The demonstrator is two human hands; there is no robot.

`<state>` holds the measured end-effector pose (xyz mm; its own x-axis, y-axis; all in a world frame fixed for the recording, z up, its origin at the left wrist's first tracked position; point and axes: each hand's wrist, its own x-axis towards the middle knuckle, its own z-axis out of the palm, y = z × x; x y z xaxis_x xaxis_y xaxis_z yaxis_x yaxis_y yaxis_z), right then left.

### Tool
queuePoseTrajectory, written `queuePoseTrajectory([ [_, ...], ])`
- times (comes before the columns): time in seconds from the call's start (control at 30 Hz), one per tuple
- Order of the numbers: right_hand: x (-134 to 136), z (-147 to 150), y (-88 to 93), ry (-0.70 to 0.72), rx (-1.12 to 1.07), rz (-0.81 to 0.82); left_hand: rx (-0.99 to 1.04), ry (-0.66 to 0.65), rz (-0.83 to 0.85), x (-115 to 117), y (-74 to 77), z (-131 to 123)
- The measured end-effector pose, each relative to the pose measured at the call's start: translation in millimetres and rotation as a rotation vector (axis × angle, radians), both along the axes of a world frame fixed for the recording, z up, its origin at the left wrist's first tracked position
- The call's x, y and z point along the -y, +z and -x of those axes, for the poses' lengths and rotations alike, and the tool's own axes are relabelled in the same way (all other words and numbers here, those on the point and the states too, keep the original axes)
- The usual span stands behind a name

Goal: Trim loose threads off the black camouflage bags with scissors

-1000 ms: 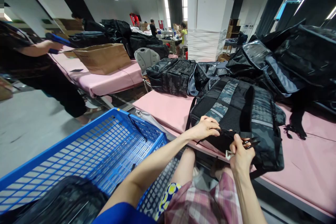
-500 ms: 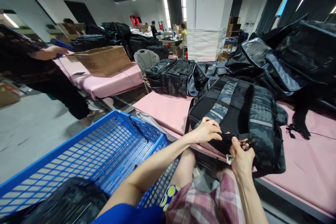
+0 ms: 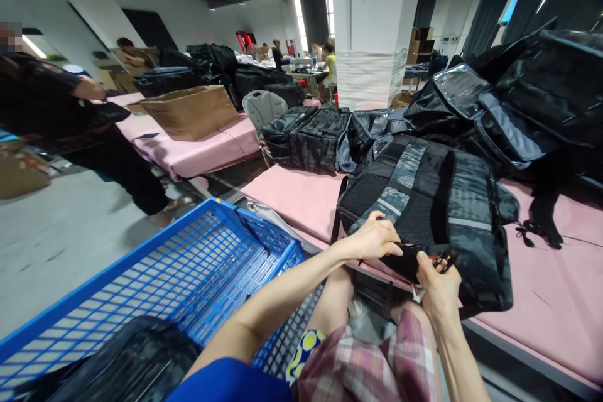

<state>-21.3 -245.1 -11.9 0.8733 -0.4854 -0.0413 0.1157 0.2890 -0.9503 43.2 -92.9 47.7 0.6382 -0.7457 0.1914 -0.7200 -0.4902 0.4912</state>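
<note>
A dark camouflage backpack (image 3: pixel 438 201) lies back-side up on the pink table (image 3: pixel 301 198), its lower end at the near edge. My left hand (image 3: pixel 374 239) is closed, pinching the black strap at the bag's bottom. My right hand (image 3: pixel 438 282) is closed too, gripping the strap end with its small black buckle, a white tag showing under the palm. Both hands sit close together at the bag's near edge, above my lap in plaid shorts.
A blue mesh crate (image 3: pixel 155 282) stands at my left with a dark bag (image 3: pixel 117 364) in it. More dark bags (image 3: pixel 320 135) pile up at the back and right of the table. A person in black (image 3: pixel 70 125) stands at another pink table with a cardboard box (image 3: pixel 191 112). A white pillar (image 3: pixel 372 25) rises behind.
My hands stayed on the strap, the right one sliding slightly lower and nearer. The person at the left turned and lowered the blue object out of sight.
</note>
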Motion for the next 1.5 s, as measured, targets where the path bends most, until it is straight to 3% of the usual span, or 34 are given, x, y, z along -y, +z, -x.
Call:
queuePoseTrajectory([
  [0.1,-0.5,0.3,-1.2,-0.003,-0.012,0.012,0.01,-0.013,-0.029,4.6,1.3,-0.5],
  [0.23,-2.7,-0.7,-0.4,-0.01,-0.026,0.04,0.007,0.104,0.035,15.4,-4.8,14.0],
  [0.37,3.9,9.1,0.3,0.062,-0.091,0.122,-0.071,0.233,0.073,17.5,1.1,27.3],
  [0.53,25.4,45.4,1.1,0.207,-0.186,0.297,-0.343,0.151,0.014,12.9,15.5,19.2],
  [0.63,38.8,64.5,5.4,0.153,-0.223,0.511,-0.452,0.129,0.001,11.2,19.2,13.4],
  [0.77,39.3,68.0,16.4,-0.069,-0.198,0.931,-0.58,0.108,0.091,11.5,20.0,11.2],
  [0.83,31.1,60.5,21.1,-0.105,-0.136,0.9,-0.629,0.096,0.153,12.8,20.0,10.7],
  [0.97,26.6,42.9,24.5,-0.039,0.003,0.699,-0.628,0.101,0.192,13.6,20.4,14.5],
  [1.1,70.9,44.7,22.4,-0.208,-0.001,0.549,-0.417,0.155,0.341,-4.4,16.5,27.4],
  [1.17,99.4,52.5,19.4,-0.327,-0.032,0.5,-0.309,0.277,0.509,-22.1,9.6,31.3],
  [1.23,118.7,60.4,14.5,-0.364,-0.076,0.487,-0.297,0.479,0.64,-40.9,-0.9,29.9],
  [1.3,124.8,65.4,8.7,-0.329,-0.12,0.496,-0.394,0.676,0.727,-56.1,-12.5,24.8],
  [1.37,121.4,67.3,3.8,-0.273,-0.154,0.511,-0.595,0.783,0.81,-65.6,-21.5,20.2],
  [1.5,114.3,67.3,-1.8,-0.237,-0.198,0.586,-0.999,0.762,0.952,-71.7,-25.4,19.6],
])
